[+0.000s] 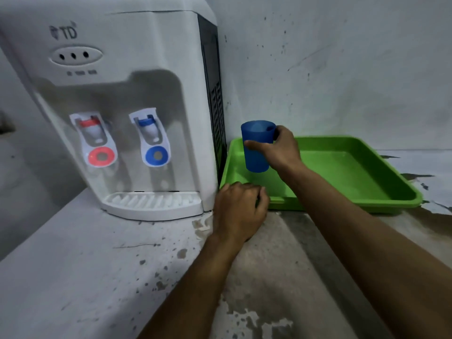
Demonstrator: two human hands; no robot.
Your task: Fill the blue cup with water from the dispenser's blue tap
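On the stained counter (102, 277), nearest, the left hand (238, 211) rests loosely curled and empty at the green tray's (362, 189) front corner. Above the tray, the right hand (281, 150) grips the upright blue cup (256, 148), lifted clear. Farther left stands the dispenser (127, 57) with its blue tap (151, 138).

Two bare forearms are showing, both coming in from about 5 o'clock, no sleeves, no watch, no bands or rings visible anywhere along them. The left hand (238, 211) is showing its back with knuckles toward 12 o'clock, slightly blurred, nothing worn on wrist or fingers, fingernails not visible. The right hand (281, 152) is sitting farther up toward 1 o'clock, also bare, thumb showing a short plain nail, wrist uncovered, and the right forearm is running thick and unclothed all the way to the frame's lower right corner.
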